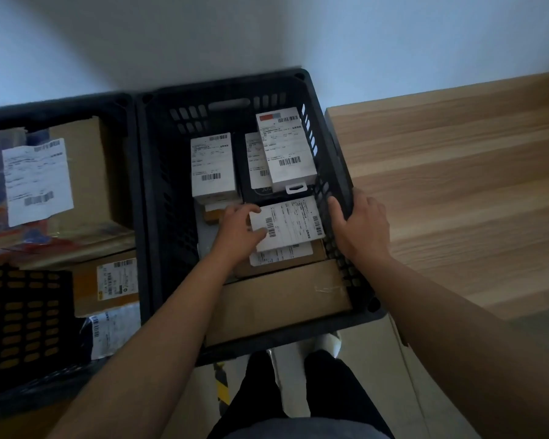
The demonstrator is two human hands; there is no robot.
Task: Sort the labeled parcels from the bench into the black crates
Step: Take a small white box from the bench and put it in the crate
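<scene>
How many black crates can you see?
3: the middle crate under both hands, a left crate holding boxes, and a third at lower left. Others may be out of view.

Two bare forearms enter from the lower edge of the head view; no sleeve, watch, ring or glove shows on either. The left hand (240,229) and the right hand (360,228) are uncovered, each with short, unpainted nails on the fingers (335,205). Below them, the legs wear dark, nearly black trousers (298,397) of plain cloth without visible seam marks or print. A pale shoe (328,342), white or light grey, shows at the front of one trouser leg; its details are too dim to tell.
</scene>
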